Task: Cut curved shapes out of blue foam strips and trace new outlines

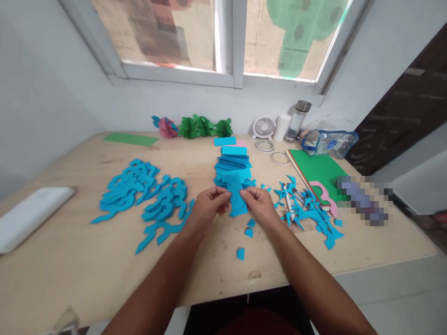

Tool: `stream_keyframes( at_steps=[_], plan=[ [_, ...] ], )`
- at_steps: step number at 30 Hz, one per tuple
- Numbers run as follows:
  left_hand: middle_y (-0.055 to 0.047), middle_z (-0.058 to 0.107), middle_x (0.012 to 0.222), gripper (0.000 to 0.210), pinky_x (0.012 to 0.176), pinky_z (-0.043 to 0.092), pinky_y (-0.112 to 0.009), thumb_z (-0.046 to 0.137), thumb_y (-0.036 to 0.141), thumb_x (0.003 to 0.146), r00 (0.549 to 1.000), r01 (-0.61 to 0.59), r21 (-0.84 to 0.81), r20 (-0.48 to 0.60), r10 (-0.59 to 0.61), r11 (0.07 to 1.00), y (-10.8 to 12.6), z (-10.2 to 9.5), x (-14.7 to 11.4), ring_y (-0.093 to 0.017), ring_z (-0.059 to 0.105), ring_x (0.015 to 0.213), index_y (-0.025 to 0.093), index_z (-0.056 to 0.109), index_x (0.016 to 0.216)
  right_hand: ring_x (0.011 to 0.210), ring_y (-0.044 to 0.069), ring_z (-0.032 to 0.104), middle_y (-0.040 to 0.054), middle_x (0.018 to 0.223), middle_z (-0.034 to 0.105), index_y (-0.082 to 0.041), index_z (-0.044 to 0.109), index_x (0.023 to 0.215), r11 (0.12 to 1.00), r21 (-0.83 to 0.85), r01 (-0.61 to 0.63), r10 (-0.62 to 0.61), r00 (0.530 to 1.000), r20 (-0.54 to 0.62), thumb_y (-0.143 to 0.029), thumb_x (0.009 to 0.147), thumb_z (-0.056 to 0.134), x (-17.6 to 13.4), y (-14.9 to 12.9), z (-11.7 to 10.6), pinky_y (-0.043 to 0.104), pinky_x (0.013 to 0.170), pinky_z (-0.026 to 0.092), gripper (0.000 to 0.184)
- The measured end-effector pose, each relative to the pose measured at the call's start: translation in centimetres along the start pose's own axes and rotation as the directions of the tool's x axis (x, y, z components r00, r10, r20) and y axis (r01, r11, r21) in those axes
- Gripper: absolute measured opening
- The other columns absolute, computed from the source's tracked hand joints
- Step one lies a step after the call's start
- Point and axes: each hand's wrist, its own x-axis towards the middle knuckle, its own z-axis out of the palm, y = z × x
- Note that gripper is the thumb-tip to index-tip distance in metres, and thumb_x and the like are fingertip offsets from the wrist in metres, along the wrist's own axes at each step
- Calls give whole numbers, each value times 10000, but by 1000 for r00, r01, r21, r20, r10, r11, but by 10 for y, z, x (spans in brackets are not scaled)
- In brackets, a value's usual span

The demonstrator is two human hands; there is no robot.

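Between my two hands is a blue paper piece (237,197), held upright above the table. My left hand (211,204) pinches its left edge. The fingers of my right hand (257,201) close on its right edge. Just beyond it lies a stack of blue paper strips (232,163), some fanned out of line. Several small blue offcuts (240,253) lie on the wood below my hands. To the left spread two heaps of wavy blue cut-outs (122,186). More blue scraps (314,216) lie scattered to the right, with a pen (288,204) among them.
Along the wall stand green paper shapes (202,126), a pink paper flower (167,127), a small fan (264,126), a white cylinder (282,128) and a bottle (298,121). At right are green sheets (310,163) and a clear pouch (330,142). A white case (31,216) sits far left.
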Motion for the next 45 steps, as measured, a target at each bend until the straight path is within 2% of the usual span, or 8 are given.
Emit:
stream_keyframes(
  at_steps=[4, 11, 18, 21, 24, 28, 35, 45],
  plan=[
    [35, 564, 469, 233, 409, 323, -192, 730, 320, 622, 999, 34, -50, -8, -34, 998, -1, -1, 1, -84, 481, 414, 166, 570, 692, 471, 93, 336, -48, 485, 388, -192, 489, 546, 999, -50, 20, -19, 1000, 10, -519, 771, 593, 1, 2, 0, 237, 456, 250, 411],
    [16, 580, 487, 235, 414, 349, -196, 717, 352, 662, 991, 97, -32, 92, -93, 995, -2, -2, -1, -86, 496, 419, 153, 598, 704, 482, 96, 348, -48, 524, 411, -184, 551, 636, 1000, -25, 2, -2, 1000, 1, -472, 749, 593, 0, 6, 1, 243, 475, 266, 313],
    [10, 566, 486, 268, 415, 338, -205, 701, 401, 683, 996, 65, -30, 68, -63, 997, -1, -2, 0, -95, 496, 434, 159, 590, 656, 503, 102, 372, -44, 557, 438, -188, 557, 677, 1000, -3, 18, -18, 1000, 10, -456, 735, 608, 0, 4, 1, 241, 491, 287, 279],
    [5, 574, 485, 265, 429, 344, -213, 693, 398, 689, 996, 43, 14, 73, -44, 999, 0, -1, -2, -91, 470, 424, 161, 590, 629, 492, 101, 372, -46, 536, 433, -188, 553, 657, 1000, -7, 28, -28, 1000, -2, -487, 768, 583, 0, 3, 1, 239, 487, 289, 320],
    [11, 573, 480, 245, 444, 345, -213, 685, 371, 696, 996, 12, 70, 84, -18, 997, 1, 0, -3, -89, 463, 431, 168, 587, 601, 478, 101, 379, -45, 500, 415, -197, 486, 571, 999, -5, 47, -47, 999, -12, -524, 804, 547, 1, 4, 0, 239, 478, 289, 406],
    [17, 573, 476, 231, 457, 342, -209, 678, 345, 708, 995, -19, 131, 95, 7, 991, 2, 1, -4, -81, 449, 427, 168, 590, 588, 472, 102, 379, -42, 485, 417, -197, 476, 551, 999, -14, 36, -36, 999, -19, -544, 797, 553, 2, 8, -1, 240, 469, 284, 432],
    [5, 561, 473, 287, 439, 347, -214, 658, 417, 713, 995, -7, 103, 96, -3, 995, 2, 0, -4, -95, 457, 435, 170, 591, 585, 473, 91, 342, -51, 507, 395, -183, 525, 599, 1000, -7, 25, -25, 999, -26, -483, 767, 590, 2, 10, 0, 236, 466, 267, 350],
    [6, 554, 483, 263, 440, 330, -223, 693, 395, 688, 995, 4, 67, 96, -10, 998, 3, -1, -4, -97, 448, 432, 176, 597, 579, 492, 97, 356, -47, 528, 404, -189, 532, 626, 1000, 9, 10, -10, 1000, 13, -504, 735, 611, 2, 7, -1, 238, 478, 287, 343]
  ],
)
